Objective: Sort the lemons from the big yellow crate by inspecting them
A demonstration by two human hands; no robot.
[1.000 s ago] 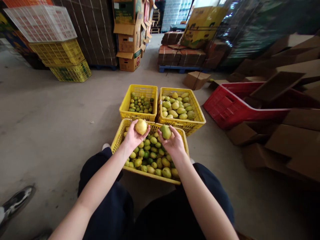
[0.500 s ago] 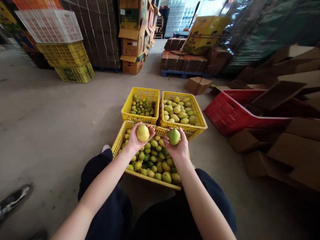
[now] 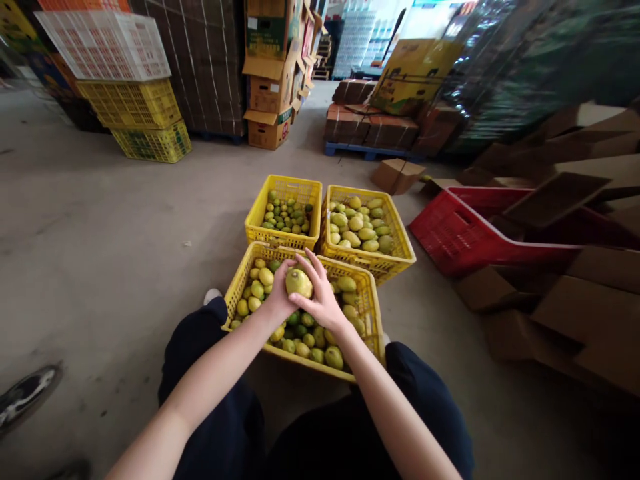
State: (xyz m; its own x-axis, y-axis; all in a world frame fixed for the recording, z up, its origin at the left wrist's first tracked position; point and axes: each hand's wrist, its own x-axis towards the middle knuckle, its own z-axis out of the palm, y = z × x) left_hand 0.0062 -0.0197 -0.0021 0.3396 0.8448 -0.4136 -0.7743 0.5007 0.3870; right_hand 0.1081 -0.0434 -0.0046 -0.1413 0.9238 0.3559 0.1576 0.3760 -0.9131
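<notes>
Holding a yellow-green fruit (image 3: 299,283) between both hands, I have it just above the nearest yellow crate (image 3: 371,303), which sits on the concrete floor (image 3: 110,227) between my knees. My left hand (image 3: 278,300) cups the fruit from the left side, fingers curled around it, while my right hand (image 3: 323,300) presses against it from the right with the fingers spread and stretched forward over the top. The crate below is heaped with green and yellow fruit. Touching its far edge are two more yellow crates side by side, the left crate (image 3: 260,213) with small green fruit and the right crate (image 3: 397,230) with larger yellowish ones. A red crate (image 3: 450,233) lies to the right among flattened cardboard (image 3: 575,293).
</notes>
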